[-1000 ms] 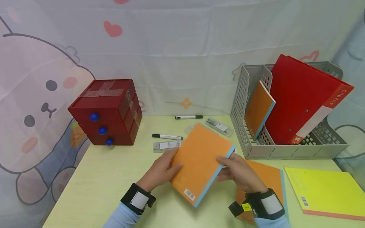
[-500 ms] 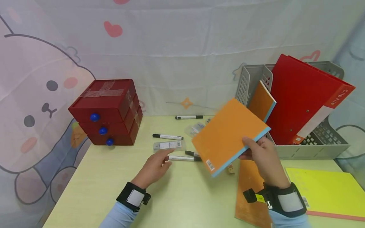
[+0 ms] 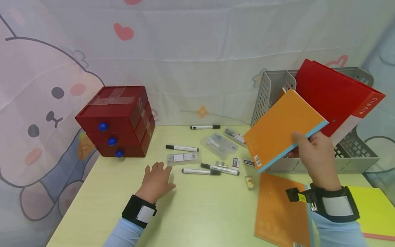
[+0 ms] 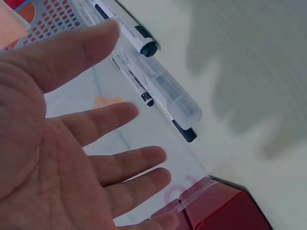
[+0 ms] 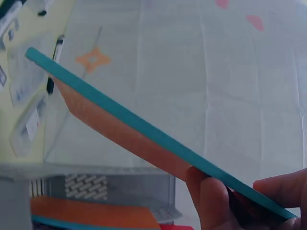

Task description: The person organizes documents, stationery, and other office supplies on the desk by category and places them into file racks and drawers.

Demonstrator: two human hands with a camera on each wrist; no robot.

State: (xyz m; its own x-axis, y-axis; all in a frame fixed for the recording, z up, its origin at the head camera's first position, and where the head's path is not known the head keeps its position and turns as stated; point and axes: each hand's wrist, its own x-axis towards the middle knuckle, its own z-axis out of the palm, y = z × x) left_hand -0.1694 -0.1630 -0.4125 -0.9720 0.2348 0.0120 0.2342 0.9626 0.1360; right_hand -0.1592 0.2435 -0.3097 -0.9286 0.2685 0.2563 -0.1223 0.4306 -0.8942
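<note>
My right hand (image 3: 318, 157) pinches an orange notebook (image 3: 282, 127) by its blue spine, thumb on the upper face. The notebook is tilted in front of the grey file organizer (image 3: 308, 164), hiding most of another orange notebook inside; the right wrist view shows that one (image 5: 96, 213) below the held notebook. A red clip file (image 3: 334, 89) leans in the organizer. With fingers spread, my left hand (image 3: 156, 182) holds nothing and hovers near a clear pencil-lead-like case (image 3: 183, 157) and a black-capped marker (image 3: 200, 172).
Another orange notebook (image 3: 282, 209) and a yellow notebook (image 3: 374, 209) lie at right. More markers (image 3: 205, 127), a clear plastic box (image 3: 219, 145) and small eraser-like blocks (image 3: 250, 183) are spread mid-table. A red three-drawer box (image 3: 118, 123) stands at left.
The right hand has carried the orange notebook rightward toward the organizer. My left hand has let go of it and drawn back to the left, uncovering markers and small blocks.
</note>
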